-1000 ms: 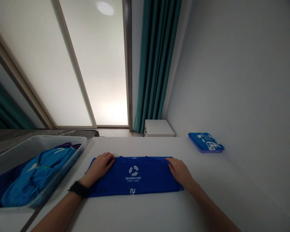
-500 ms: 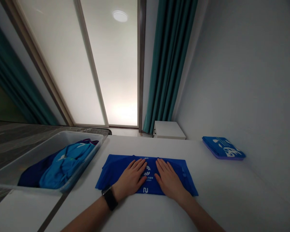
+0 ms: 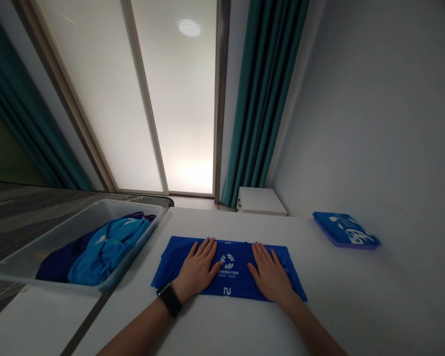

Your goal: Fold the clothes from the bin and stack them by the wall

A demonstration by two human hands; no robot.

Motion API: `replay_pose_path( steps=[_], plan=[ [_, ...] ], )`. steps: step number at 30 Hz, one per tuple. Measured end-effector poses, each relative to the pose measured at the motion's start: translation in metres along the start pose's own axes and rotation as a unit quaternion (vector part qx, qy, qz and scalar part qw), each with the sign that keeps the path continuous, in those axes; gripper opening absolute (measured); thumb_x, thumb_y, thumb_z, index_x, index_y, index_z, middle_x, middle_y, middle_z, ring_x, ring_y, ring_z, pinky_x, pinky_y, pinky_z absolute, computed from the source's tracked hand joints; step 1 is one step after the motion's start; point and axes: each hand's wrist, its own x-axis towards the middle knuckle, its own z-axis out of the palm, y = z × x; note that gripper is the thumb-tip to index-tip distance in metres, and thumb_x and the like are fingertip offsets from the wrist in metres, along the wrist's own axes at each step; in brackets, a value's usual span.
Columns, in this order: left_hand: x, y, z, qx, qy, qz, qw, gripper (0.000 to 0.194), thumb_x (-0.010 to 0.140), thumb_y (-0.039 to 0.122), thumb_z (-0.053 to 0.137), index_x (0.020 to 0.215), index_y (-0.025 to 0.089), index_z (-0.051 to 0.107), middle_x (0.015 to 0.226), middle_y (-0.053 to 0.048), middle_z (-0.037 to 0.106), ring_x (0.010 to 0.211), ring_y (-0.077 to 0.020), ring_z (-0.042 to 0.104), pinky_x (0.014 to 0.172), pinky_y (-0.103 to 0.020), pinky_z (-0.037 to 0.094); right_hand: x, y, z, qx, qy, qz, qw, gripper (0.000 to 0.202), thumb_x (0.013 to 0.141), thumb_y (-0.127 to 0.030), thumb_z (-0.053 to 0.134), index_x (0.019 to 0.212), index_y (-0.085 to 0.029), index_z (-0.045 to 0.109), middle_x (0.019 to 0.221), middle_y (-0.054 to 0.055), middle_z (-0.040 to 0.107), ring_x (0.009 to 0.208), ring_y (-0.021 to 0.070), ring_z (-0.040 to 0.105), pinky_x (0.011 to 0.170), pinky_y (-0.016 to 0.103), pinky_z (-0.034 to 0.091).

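Note:
A blue shirt [image 3: 228, 282], folded into a wide flat strip with a white round logo and lettering, lies in front of me. My left hand [image 3: 197, 269] rests flat on its left part, fingers stretched out; a black watch is on that wrist. On the right part of the cloth lies my right hand [image 3: 270, 274], palm down with fingers extended. Neither hand grips anything. The logo shows between the two hands, and the cloth beneath the palms is hidden.
A translucent plastic bin [image 3: 17, 252] with blue clothes [image 3: 107, 247] stands on the left. At the right, near the wall, sits a stack of folded blue clothes [image 3: 346, 230]. The white table [image 3: 215, 329] has a dark seam at left. A white cabinet [image 3: 261, 200] is beyond its far edge.
Both hands have slid apart over the cloth, the left one leftward and the right one rightward, uncovering more of the logo. The view has shifted slightly.

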Motion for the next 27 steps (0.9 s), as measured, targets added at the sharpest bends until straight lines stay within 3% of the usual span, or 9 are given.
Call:
replay_pose_path(
  steps=[6,10,13,16,19,22,24,27],
  plan=[
    [-0.007,-0.039,-0.005,0.024,0.008,-0.058,0.998,0.055,0.100,0.044,0.036,0.147,0.017,0.041,0.151,-0.012,0.041,0.142,-0.0286,0.035,0.115,-0.050,0.027,0.000,0.000,0.001,0.002,0.001,0.002,1.000,0.065,0.098,-0.049,0.029,0.151,-0.011,0.031,0.158,0.011,0.026,0.147,0.0242,0.021,0.120,0.049,0.015],
    [-0.009,-0.045,-0.008,0.038,0.009,-0.075,0.996,0.054,0.100,0.043,0.037,0.146,0.016,0.042,0.150,-0.013,0.042,0.141,-0.0295,0.035,0.115,-0.051,0.026,0.000,0.003,0.004,0.008,0.007,-0.002,1.000,0.065,0.098,-0.050,0.029,0.151,-0.013,0.031,0.157,0.011,0.027,0.146,0.0242,0.022,0.119,0.049,0.016],
    [-0.007,-0.032,-0.017,0.045,0.031,-0.063,0.996,0.054,0.100,0.041,0.037,0.146,0.015,0.041,0.151,-0.014,0.041,0.143,-0.0292,0.032,0.117,-0.052,0.022,0.001,0.004,0.005,0.009,0.014,-0.007,1.000,0.064,0.098,-0.050,0.028,0.151,-0.016,0.032,0.157,0.010,0.028,0.146,0.0241,0.024,0.119,0.049,0.016],
    [-0.004,-0.003,-0.024,0.026,0.045,0.011,0.999,0.056,0.101,0.043,0.033,0.149,0.015,0.036,0.155,-0.012,0.035,0.145,-0.0262,0.027,0.119,-0.048,0.020,0.002,0.003,0.005,0.000,0.006,-0.003,1.000,0.064,0.098,-0.049,0.027,0.151,-0.014,0.032,0.157,0.010,0.028,0.146,0.0241,0.024,0.119,0.049,0.016],
    [-0.001,0.036,-0.017,-0.011,0.024,0.080,0.996,0.059,0.100,0.046,0.034,0.152,0.017,0.030,0.157,-0.009,0.031,0.146,-0.0239,0.025,0.119,-0.045,0.022,0.002,0.002,0.004,-0.013,0.003,0.000,1.000,0.063,0.099,-0.048,0.026,0.151,-0.014,0.032,0.157,0.010,0.027,0.146,0.0239,0.023,0.119,0.049,0.015],
    [-0.001,0.064,-0.002,-0.043,0.002,0.100,0.994,0.060,0.099,0.048,0.034,0.152,0.019,0.031,0.157,-0.009,0.031,0.146,-0.0241,0.025,0.119,-0.045,0.023,0.001,0.001,0.003,-0.017,0.001,0.000,1.000,0.063,0.099,-0.047,0.026,0.151,-0.012,0.031,0.158,0.010,0.026,0.147,0.0236,0.021,0.119,0.049,0.015],
    [-0.002,0.069,0.004,-0.049,-0.006,0.092,0.994,0.060,0.099,0.049,0.033,0.152,0.019,0.032,0.157,-0.009,0.031,0.146,-0.0244,0.025,0.119,-0.046,0.022,0.001,0.000,0.002,-0.016,-0.003,0.001,1.000,0.064,0.098,-0.046,0.027,0.152,-0.011,0.030,0.158,0.010,0.025,0.147,0.0237,0.021,0.119,0.049,0.015],
    [-0.008,0.057,0.000,-0.040,-0.016,0.071,0.997,0.060,0.099,0.048,0.034,0.151,0.020,0.033,0.157,-0.008,0.031,0.146,-0.0249,0.026,0.119,-0.047,0.022,0.001,0.000,0.002,-0.016,-0.002,0.001,1.000,0.064,0.098,-0.047,0.027,0.151,-0.011,0.030,0.158,0.010,0.026,0.146,0.0239,0.022,0.119,0.050,0.015]
  ],
)
